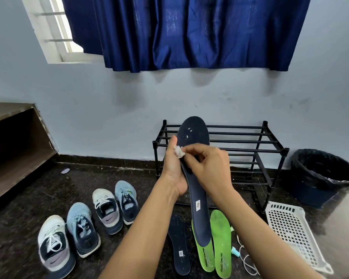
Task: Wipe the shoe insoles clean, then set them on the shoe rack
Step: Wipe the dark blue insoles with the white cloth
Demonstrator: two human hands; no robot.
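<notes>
Navy in colour, the held insole [195, 137] is standing nearly upright in front of the black metal shoe rack [246, 141]. Its toe end is covering part of the rack's top bars and its heel end is hanging above the floor before the rack.

The left hand [172, 172] is gripping this insole at its left edge around mid-length, with the fingers wrapping behind and the thumb lying up along the edge. The right hand [210, 168] is curling its fingers and pinching a small white wad [178, 152] against the insole's face, right beside the left thumb. A few pale specks are showing on the toe end above the wad.

On the dark floor in front of the rack, a second navy insole [179, 244] is lying flat, and two green insoles [222, 238] are lying just to its right. Four sneakers [107, 210] are sitting in a row well to the left of the rack.

To the rack's right, a black lined bin [322, 174] is standing by the wall, and a white perforated basket [290, 228] is resting in front of the rack's right end. Above the rack, a blue curtain [189, 33] is hanging.
</notes>
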